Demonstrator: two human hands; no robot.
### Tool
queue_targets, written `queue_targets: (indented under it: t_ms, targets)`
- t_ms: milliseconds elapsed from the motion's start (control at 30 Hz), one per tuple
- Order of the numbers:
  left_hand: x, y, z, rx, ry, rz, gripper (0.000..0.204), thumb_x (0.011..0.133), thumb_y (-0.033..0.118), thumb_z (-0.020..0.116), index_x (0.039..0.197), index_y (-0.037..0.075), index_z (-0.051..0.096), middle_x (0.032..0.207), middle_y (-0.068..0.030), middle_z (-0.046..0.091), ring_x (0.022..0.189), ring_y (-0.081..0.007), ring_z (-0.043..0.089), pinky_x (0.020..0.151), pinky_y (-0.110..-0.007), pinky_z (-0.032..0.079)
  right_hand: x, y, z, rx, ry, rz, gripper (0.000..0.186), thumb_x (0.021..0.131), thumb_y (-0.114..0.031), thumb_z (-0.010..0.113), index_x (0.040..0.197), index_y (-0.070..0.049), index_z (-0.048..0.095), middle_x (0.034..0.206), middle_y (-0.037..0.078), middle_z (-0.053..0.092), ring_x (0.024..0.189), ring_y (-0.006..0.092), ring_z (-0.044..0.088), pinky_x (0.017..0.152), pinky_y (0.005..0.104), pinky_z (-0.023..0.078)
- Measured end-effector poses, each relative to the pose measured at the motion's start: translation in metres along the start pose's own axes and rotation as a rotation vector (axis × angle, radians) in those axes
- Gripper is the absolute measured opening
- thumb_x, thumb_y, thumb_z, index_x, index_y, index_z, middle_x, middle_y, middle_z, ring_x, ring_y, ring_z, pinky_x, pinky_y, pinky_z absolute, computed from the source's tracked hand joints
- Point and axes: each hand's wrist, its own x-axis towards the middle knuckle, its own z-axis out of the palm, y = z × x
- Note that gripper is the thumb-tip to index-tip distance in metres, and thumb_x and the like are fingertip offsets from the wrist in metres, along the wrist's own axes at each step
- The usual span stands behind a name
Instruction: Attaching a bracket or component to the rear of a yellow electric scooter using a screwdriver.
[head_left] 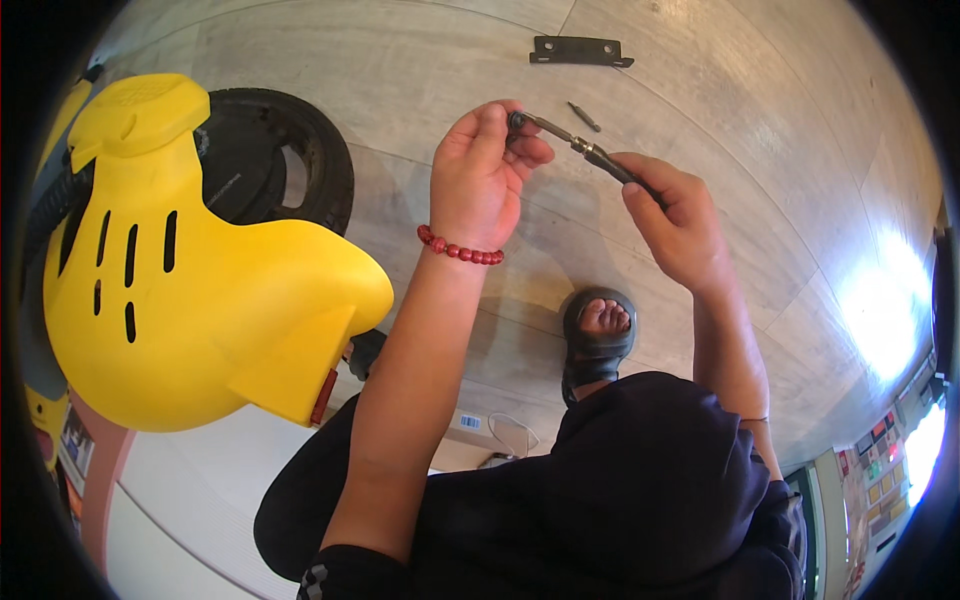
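My left hand [482,165], a red bead bracelet [460,247] on its wrist, pinches a small dark round fastener [515,121] between thumb and fingers. My right hand [667,205] is closed on the dark handle of a screwdriver [598,157], whose metal shaft points up-left, with its tip at the fastener. A short loose bit [584,117] lies on the floor just beyond the shaft. Farther forward lies a black metal bracket [578,52] with two holes.
A yellow plastic vehicle body [270,290] with slots fills the left, beside a black tyred wheel [325,170]. My sandalled foot [598,330] rests on the wood-look floor [780,140]. A thin white cable [515,425] lies behind my legs, and shelving [880,485] stands at the lower right.
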Motion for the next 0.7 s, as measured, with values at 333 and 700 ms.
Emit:
queue_targets:
  t_ms: [333,700]
  targets:
    - [0.0044,-0.0004,0.0010,0.078,0.059,0.065,0.019,0.092,0.019,0.046,0.093,0.002,0.054,0.081,-0.0058,0.059,0.066,-0.0140,0.057,0.069,-0.033,0.050,0.0018,-0.0047,0.0015,-0.049,-0.022,0.033,0.024,0.080,-0.008,0.051,0.101,0.001,0.059,0.056,0.008,0.049,0.052,0.0100,0.043,0.049,0.0261,0.037]
    - [0.0055,-0.0023,0.0026,0.251,0.151,0.098,0.017,0.091,0.016,0.048,0.091,0.001,0.055,0.076,-0.0045,0.056,0.063,-0.0115,0.054,0.063,-0.028,0.049,0.0026,-0.0030,0.0025,-0.057,-0.034,0.034,0.023,0.082,-0.008,0.049,0.101,0.001,0.059,0.056,0.006,0.047,0.051,0.0100,0.042,0.049,0.0256,0.036]
